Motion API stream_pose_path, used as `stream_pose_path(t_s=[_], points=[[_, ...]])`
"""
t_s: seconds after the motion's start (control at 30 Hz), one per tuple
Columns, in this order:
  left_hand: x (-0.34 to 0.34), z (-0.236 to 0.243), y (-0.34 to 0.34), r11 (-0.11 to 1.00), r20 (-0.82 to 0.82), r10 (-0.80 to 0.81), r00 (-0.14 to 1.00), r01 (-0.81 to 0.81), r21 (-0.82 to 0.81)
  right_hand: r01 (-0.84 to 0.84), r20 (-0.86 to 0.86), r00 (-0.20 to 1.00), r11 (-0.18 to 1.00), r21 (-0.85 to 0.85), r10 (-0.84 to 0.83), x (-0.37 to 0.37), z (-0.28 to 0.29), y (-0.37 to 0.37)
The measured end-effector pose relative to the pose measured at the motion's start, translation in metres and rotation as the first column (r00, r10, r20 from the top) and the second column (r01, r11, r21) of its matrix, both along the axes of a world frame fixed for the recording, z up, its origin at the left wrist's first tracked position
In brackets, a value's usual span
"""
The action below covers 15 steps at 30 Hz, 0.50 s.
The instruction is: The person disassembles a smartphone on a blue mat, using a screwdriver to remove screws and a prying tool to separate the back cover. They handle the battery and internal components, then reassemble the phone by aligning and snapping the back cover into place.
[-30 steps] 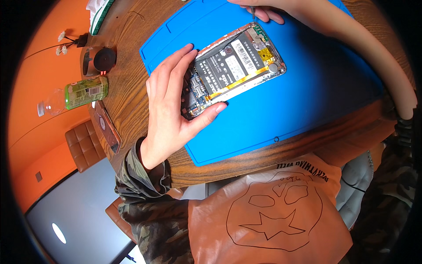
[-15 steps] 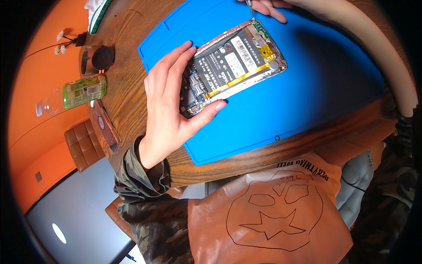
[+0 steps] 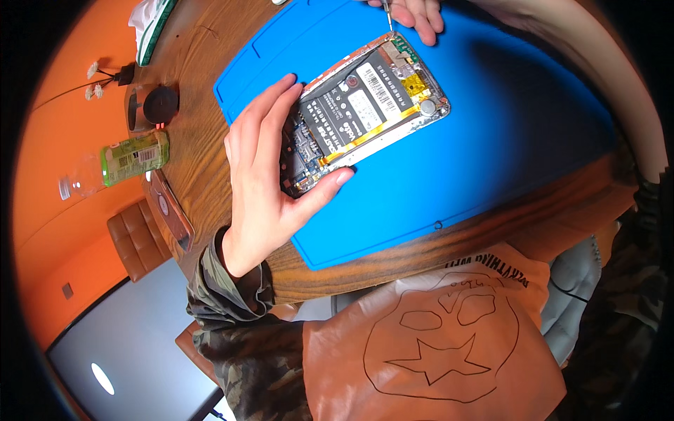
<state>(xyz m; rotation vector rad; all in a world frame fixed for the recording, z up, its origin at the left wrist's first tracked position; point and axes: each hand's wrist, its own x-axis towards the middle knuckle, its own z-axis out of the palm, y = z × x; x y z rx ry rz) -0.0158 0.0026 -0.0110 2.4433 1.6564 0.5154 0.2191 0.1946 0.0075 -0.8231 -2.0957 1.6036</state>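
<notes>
An opened handheld electronic device [image 3: 372, 105] lies slantwise on a blue work mat [image 3: 393, 196]. Its black battery, yellow ribbon cable and circuit boards are exposed. My left hand [image 3: 256, 172] grips its near-left end, fingers along the far edge and thumb on the near edge. At the top of the view, my right hand [image 3: 418, 17] holds a thin screwdriver [image 3: 389, 17] upright. The tip meets the device's far corner, beside a green circuit board. The handle and part of my right hand are cut off by the upper edge.
Beneath the mat is a wooden table [image 3: 189, 126]. Toward the left stand a bottle with a green label [image 3: 137, 158], a dark round container [image 3: 161, 105] and a flat dark case [image 3: 168, 207]. A white and green packet [image 3: 151, 31] lies at the far left.
The view has shifted slightly, and more of my right hand's fingers show. The screwdriver tip stays at the same corner. My left hand keeps its grip on the device.
</notes>
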Motion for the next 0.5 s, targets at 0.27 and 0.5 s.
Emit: stream_pose_path(t_s=[0.27,0.5], points=[[-0.0006,0.0032,-0.0009,0.999,-0.041,0.014,0.999,-0.016,-0.048,0.031,0.039,0.999,0.999,-0.015,-0.031,-0.0029,0.0016,-0.0032],[-0.0010,0.0044,-0.0013,0.998,-0.044,0.017,0.999,-0.019,-0.058,0.066,0.084,0.995,0.995,-0.071,-0.060,-0.0050,0.0060,-0.0072]])
